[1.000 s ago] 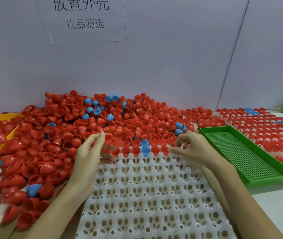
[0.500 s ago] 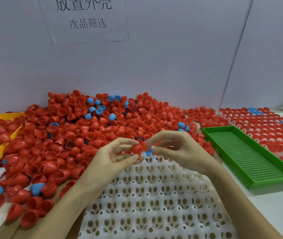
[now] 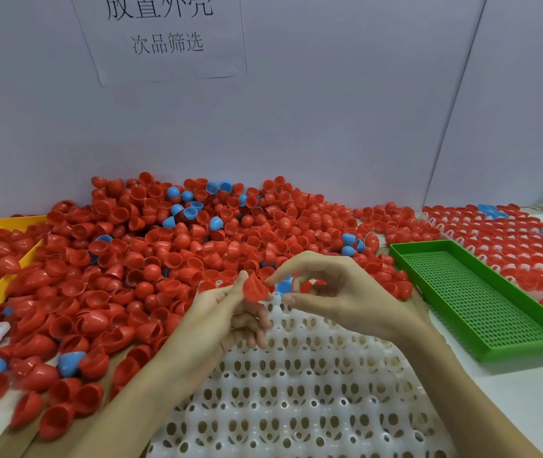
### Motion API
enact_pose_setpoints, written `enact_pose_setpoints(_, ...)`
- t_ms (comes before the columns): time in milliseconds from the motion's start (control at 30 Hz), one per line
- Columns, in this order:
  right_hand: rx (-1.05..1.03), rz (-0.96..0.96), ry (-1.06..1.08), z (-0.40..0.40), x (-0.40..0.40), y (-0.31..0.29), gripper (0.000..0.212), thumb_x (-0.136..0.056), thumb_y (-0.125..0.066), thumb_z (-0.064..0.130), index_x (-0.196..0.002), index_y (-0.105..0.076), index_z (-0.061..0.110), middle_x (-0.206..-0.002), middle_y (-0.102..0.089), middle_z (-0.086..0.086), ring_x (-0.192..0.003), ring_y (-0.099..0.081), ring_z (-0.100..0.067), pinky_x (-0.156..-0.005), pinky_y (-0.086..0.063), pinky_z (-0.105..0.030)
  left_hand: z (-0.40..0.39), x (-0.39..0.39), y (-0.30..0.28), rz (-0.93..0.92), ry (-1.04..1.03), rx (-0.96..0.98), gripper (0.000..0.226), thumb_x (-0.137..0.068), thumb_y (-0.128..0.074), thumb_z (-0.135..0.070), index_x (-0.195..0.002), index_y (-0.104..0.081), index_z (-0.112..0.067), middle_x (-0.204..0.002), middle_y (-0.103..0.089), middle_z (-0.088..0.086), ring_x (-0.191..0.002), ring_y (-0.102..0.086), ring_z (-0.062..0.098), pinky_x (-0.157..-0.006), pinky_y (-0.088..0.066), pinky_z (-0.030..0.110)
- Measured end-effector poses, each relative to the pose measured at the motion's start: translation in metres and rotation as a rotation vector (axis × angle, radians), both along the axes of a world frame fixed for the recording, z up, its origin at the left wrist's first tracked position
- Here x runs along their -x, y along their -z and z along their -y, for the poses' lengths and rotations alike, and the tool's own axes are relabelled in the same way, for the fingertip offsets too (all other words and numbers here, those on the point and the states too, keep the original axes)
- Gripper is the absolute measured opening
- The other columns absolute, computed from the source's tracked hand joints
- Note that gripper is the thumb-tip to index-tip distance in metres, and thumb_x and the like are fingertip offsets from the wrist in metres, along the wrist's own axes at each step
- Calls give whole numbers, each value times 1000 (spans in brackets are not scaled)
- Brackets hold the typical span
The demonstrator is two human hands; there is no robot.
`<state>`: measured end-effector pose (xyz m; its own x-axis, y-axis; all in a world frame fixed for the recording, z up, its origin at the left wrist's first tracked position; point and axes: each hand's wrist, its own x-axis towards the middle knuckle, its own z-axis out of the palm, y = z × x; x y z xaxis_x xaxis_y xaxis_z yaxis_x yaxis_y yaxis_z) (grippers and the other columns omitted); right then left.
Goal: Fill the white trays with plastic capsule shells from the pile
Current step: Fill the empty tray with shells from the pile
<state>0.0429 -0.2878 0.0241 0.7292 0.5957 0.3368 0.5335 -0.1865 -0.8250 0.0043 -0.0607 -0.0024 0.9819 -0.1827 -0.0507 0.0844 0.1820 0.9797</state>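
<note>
Left hand [image 3: 230, 312] pinching a red capsule shell [image 3: 256, 289] at the fingertips, raised just above the far edge of the white tray [image 3: 296, 391]. Right hand [image 3: 336, 292] loosely curled beside it, index finger and thumb parted around the shell, not clearly gripping. Pile [image 3: 197, 233] directly beyond both hands. Best to turn the shell open side up, lower it straight into the nearest vacant socket under the fingertips, seat it fully before letting go. Green mesh tray [image 3: 481, 302] off to the right.
</note>
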Motion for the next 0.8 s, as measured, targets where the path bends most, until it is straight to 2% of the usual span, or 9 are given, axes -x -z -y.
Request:
enact_pose_setpoints(100,10,12,-47,-3,2,-1,20,-96,-79,17,-116,-75,17,-119,-72,7,-90,-70,-24,-78,-57,-59,4,3,1,-68,70,-27,46,-108,-50,-41,-87,-82,-14,-77,-70,18,-56,-67,22,-48,-50,22)
enact_pose_setpoints(167,68,49,-94,-5,2,0,20,-98,-77,16,-118,-76,18,-116,-74,12,-88,-71,-15,-77,-61,-41,6,5,2,-131,118,-21,48,-111,-45,-35,-89,-79,-9,-75,-69,19,-53,-67,22,-44,-48,21)
enact_pose_setpoints(267,86,52,-109,-6,0,4,16,-100,-73,12,-115,-79,14,-96,-75,24,-75,-67,-4,-71,-52,-14,4,7,3,-169,133,-10,42,-112,-44,-29,-110,-71,4,-75,-68,22,-51,-67,23,-42,-48,22)
enact_pose_setpoints(367,68,26,11,7,-6,-2,16,-99,-74,19,-113,-81,22,-93,-78,15,-73,-66,-4,-68,-51,-14,-1,6,0,-134,108,-3,43,-110,-48,-35,-119,-73,-2,-79,-70,24,-56,-70,25,-46,-52,23)
enact_pose_setpoints(433,67,45,167,25,-15,-6,16,-97,-76,20,-110,-82,26,-90,-79,13,-71,-67,-2,-65,-52,-15,-8,4,-6,-77,89,-38,41,-106,-53,-43,-116,-79,-13,-82,-72,22,-61,-71,24,-51,-54,23)
enact_pose_setpoints(533,139,127,471,58,-30,-5,15,-92,-81,19,-105,-81,25,-88,-79,8,-79,-74,-5,-76,-61,-26,-19,0,-11,-4,28,-93,37,-105,-53,-42,-110,-81,-18,-81,-72,17,-61,-70,25,-50,-53,23)
enact_pose_setpoints(600,240,156,595,75,-38,2,13,-88,-85,23,-99,-80,26,-82,-77,7,-73,-71,-1,-71,-56,-22,-23,-1,-11,27,-29,-124,35,-105,-53,-39,-104,-82,-18,-80,-71,14,-60,-69,25,-50,-52,24)
enact_pose_setpoints(667,328,145,618,82,-43,9,12,-86,-87,23,-95,-80,27,-78,-76,9,-68,-68,1,-64,-50,-13,-24,0,-12,60,-90,-150,35,-106,-53,-36,-99,-82,-18,-78,-71,12,-60,-67,25,-51,-53,26)
enact_pose_setpoints(800,480,182,605,79,-48,22,11,-85,-89,27,-91,-80,27,-78,-74,13,-77,-66,5,-66,-49,-10,-28,-2,-13,155,-250,-226,36,-108,-51,-30,-94,-80,-14,-75,-72,14,-57,-66,27,-48,-52,25)
